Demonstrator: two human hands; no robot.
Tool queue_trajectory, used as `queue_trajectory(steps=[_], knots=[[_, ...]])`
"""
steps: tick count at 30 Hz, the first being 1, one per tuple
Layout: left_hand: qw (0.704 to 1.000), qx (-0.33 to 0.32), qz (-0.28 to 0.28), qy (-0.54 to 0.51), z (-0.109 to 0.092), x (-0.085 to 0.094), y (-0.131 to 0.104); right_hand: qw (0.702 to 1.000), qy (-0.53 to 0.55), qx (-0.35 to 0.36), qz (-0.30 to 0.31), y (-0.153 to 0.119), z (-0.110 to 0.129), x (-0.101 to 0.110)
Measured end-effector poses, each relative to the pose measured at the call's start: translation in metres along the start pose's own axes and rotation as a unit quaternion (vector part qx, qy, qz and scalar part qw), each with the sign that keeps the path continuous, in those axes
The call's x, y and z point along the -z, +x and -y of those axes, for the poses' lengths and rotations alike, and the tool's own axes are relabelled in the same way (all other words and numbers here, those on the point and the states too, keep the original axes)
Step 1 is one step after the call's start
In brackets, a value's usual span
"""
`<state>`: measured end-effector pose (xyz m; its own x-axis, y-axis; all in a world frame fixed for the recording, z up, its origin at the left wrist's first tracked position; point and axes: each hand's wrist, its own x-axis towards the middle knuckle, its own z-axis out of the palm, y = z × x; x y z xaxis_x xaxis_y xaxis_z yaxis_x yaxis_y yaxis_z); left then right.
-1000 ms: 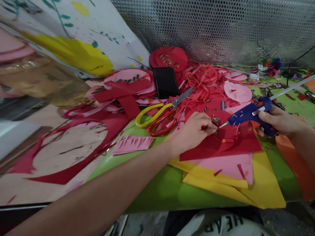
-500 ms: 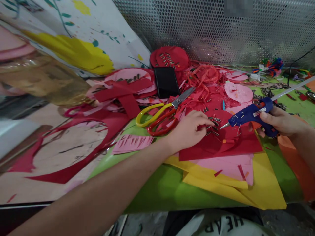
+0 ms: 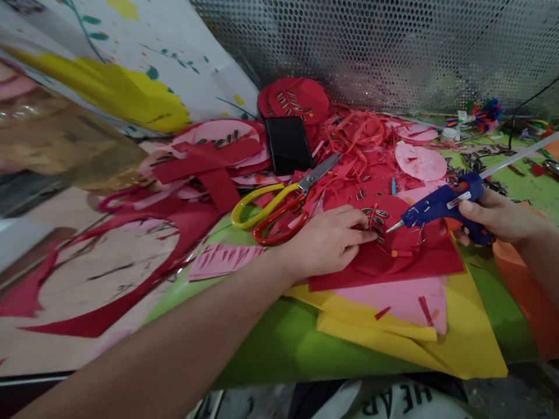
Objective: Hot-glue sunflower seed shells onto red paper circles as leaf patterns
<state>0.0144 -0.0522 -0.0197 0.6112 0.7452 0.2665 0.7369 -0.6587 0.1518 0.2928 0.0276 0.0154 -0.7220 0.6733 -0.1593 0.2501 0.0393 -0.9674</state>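
Where the green-topped table (image 3: 262,355) ends closest to the person, folded yellow sheets (image 3: 476,331) lie beneath pale pink sheets (image 3: 379,299), and a red rectangular sheet (image 3: 327,281) rests over both. On that red sheet sits the flat red disc (image 3: 379,263), with thin dark striped seeds (image 3: 379,213) set out on its upper left part along a slender red stem.

The left hand (image 3: 334,241) comes in over the disc's left side, index finger stretched out to the lowest seeds and thumb tucked close below; whether these fingers pinch or press one cannot be told. From the other side, the right hand (image 3: 489,212) has its fingers wrapped around the grip of a blue glue gun (image 3: 441,201) with an orange trigger, its metal nozzle angled down just beside the seeds. A translucent glue stick (image 3: 519,154) juts out of the gun's rear.

Beyond the left hand lie scissors with one yellow and one red handle (image 3: 305,183). Farther off, a black phone (image 3: 288,145) leans among red and pink scraps, before overlapping red discs with seeds (image 3: 301,99) and a perforated metal panel (image 3: 371,52).
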Motion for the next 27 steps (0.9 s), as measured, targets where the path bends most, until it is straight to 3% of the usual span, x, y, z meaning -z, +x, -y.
queue_trajectory(steps=[6, 21, 27], knots=[[1.0, 0.001, 0.015, 0.002, -0.005, -0.001, 0.0, 0.999, -0.023, -0.009, -0.021, 0.001, 0.001, 0.0], [1.0, -0.003, -0.012, 0.027, -0.013, -0.005, 0.0, 0.999, -0.027, -0.035, -0.032, 0.0, 0.0, 0.0], [0.996, 0.03, -0.053, -0.059, -0.009, -0.004, 0.001, 1.0, -0.01, -0.017, -0.017, 0.001, 0.002, -0.001]])
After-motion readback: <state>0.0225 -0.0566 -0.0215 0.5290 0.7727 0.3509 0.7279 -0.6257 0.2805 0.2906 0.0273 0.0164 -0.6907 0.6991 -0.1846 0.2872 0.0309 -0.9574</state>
